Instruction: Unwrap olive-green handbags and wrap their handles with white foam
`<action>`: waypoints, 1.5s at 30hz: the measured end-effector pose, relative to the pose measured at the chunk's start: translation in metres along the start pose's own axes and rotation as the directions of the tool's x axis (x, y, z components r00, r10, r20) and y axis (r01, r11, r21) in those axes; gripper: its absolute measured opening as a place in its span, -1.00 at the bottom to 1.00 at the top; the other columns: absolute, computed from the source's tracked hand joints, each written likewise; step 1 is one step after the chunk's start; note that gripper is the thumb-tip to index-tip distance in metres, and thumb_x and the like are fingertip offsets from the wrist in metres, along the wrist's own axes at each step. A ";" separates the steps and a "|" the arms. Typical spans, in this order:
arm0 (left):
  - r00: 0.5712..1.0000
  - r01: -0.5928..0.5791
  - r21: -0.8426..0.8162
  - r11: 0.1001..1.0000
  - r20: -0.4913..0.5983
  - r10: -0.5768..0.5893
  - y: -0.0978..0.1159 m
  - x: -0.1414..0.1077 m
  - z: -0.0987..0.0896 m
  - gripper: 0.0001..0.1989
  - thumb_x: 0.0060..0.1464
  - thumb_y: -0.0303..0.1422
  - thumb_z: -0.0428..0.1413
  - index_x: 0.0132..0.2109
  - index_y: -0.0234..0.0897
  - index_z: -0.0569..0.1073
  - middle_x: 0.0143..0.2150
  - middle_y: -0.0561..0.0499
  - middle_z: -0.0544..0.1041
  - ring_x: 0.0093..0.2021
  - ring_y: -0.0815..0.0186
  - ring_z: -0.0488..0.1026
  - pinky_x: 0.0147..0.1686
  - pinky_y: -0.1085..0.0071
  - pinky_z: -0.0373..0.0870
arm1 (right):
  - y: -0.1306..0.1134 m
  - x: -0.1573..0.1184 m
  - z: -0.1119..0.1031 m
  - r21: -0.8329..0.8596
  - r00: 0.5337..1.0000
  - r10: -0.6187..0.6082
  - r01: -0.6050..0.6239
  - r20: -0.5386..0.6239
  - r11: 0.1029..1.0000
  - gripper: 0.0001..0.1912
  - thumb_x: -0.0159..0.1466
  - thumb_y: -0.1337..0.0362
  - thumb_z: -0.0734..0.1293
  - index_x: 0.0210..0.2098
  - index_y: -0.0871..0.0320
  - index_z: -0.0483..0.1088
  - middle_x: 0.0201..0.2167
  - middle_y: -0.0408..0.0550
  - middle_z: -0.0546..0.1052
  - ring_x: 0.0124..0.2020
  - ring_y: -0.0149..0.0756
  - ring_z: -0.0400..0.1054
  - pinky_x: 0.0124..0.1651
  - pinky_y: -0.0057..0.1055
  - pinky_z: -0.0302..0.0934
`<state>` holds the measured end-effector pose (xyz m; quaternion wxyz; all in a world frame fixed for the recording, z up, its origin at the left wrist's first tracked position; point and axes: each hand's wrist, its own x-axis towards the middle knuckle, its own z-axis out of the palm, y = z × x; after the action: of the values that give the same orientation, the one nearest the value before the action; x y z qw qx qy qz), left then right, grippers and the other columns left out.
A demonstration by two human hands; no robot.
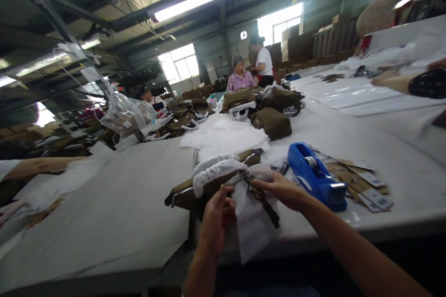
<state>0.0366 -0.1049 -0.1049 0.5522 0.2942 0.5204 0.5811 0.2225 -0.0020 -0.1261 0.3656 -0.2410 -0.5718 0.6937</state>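
An olive-brown bag (184, 198) lies at the table's near edge, its handles wrapped in white padding (218, 170). A white translucent sheet (251, 232) hangs at the bag's right end, over the edge. On the sheet lies a leopard-patterned strap (257, 191) with a dark end, hanging from a metal clip. My right hand (278, 188) pinches the sheet beside the strap, fingers closed. My left hand (219, 213) is closed at the sheet's left edge, against the bag's front; its fingertips are partly hidden.
A blue tape dispenser (315, 178) and cardboard tags (360, 183) lie to the right. More olive bags (272, 123) and white sheets (226, 137) are piled behind. Other people's arms reach in at left (45, 165) and right (397, 82); two people (240, 79) are at the back.
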 end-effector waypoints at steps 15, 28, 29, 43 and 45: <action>0.998 -0.029 -0.024 0.999 0.055 0.030 -0.029 -0.019 0.017 -0.37 0.05 0.09 0.27 0.10 -0.28 0.55 0.02 -0.21 0.63 0.06 -0.05 0.55 0.09 0.12 0.45 | -0.004 0.001 -0.009 0.006 0.996 0.067 -0.068 0.058 0.998 -0.52 0.17 0.07 0.54 0.02 0.16 0.55 -0.02 0.04 0.62 0.01 -0.09 0.49 0.13 -0.18 0.33; 0.972 -0.221 0.029 0.975 -0.075 0.223 -0.052 0.005 0.046 -0.48 0.16 -0.24 0.28 0.25 -0.16 0.46 0.25 -0.06 0.50 0.33 0.06 0.34 0.33 0.18 0.22 | -0.003 -0.003 0.001 -0.595 0.949 -0.257 0.102 -0.181 0.797 -0.67 0.21 0.05 0.47 -0.11 0.08 0.61 -0.12 -0.02 0.63 -0.04 0.04 0.47 0.12 -0.08 0.30; 0.970 -0.228 0.052 0.972 -0.079 0.232 -0.052 0.007 0.044 -0.50 0.17 -0.26 0.27 0.23 -0.18 0.47 0.23 -0.07 0.52 0.31 0.07 0.36 0.32 0.19 0.23 | -0.003 -0.005 0.000 -0.604 0.947 -0.248 0.078 -0.203 0.793 -0.67 0.20 0.04 0.48 -0.14 0.09 0.61 -0.16 -0.01 0.64 -0.08 0.03 0.49 0.07 -0.08 0.32; 0.971 -0.178 0.115 0.977 -0.139 0.193 -0.046 0.008 0.037 -0.53 0.15 -0.24 0.28 0.18 -0.23 0.51 0.12 -0.12 0.60 0.18 0.03 0.49 0.21 0.16 0.36 | 0.037 -0.035 -0.012 0.099 0.982 0.050 -0.033 -0.180 0.995 -0.52 0.24 -0.12 0.42 -0.03 0.09 0.54 -0.15 0.01 0.60 -0.19 -0.15 0.47 -0.17 -0.29 0.37; 0.963 -0.199 0.187 0.962 -0.143 0.227 -0.044 0.007 0.038 -0.60 0.16 -0.27 0.26 0.13 -0.25 0.54 0.11 -0.11 0.61 0.18 0.03 0.49 0.23 0.16 0.33 | 0.041 -0.031 -0.002 0.010 0.976 -0.016 0.018 -0.216 1.000 -0.52 0.20 -0.06 0.48 0.00 0.07 0.51 -0.13 -0.02 0.58 -0.23 -0.19 0.46 -0.18 -0.31 0.37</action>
<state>0.0844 -0.0947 -0.1366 0.4149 0.3464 0.5768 0.6125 0.2339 -0.0280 -0.1694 0.4328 -0.3077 -0.5266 0.6638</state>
